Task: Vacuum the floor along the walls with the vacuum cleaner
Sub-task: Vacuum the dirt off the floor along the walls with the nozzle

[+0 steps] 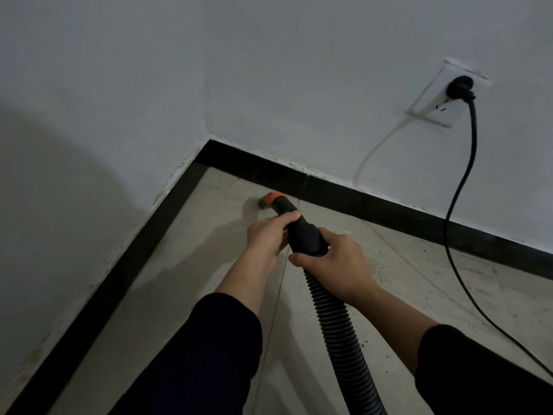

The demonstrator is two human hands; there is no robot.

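Room: a bare corner where two white walls (pixel 299 70) meet over a pale tiled floor (pixel 185 295), edged by a dark skirting board (pixel 389 205); the corner of that skirting is the landmark here.
Socket: on the wall right of the corner and above it, a white socket plate (pixel 443 103) carries a black plug (pixel 251 86); its black cable (pixel 457 205) drops to the floor and runs off the lower right edge.
Nozzle: the vacuum's nozzle (pixel 270 200), grey tip with an orange collar, sits on or just above the floor, near the corner and just short of the right-hand skirting.
Left hand: the left hand (pixel 267 235) is closed around the black handle tube (pixel 302 232), nearer the corner.
Right hand: the right hand (pixel 338 262) is wrapped round the tube's rear end, where the ribbed hose (pixel 338 324) begins, farther from the corner.
Dirt: dark specks (pixel 386 265) lie on the tiles right of the corner, along the skirting.
Doing it well: I would keep the tip low and tight against the skirting, draw it slowly away from the corner toward the specks, and let the rear hand feed hose so it does not drag over the cable.
Hard to tell: whether the tip touches the tile; the tip's opening faces away.
Cut off: the vacuum body is out of view, and a pale thin cord (pixel 374 151) below the socket fades near the skirting.
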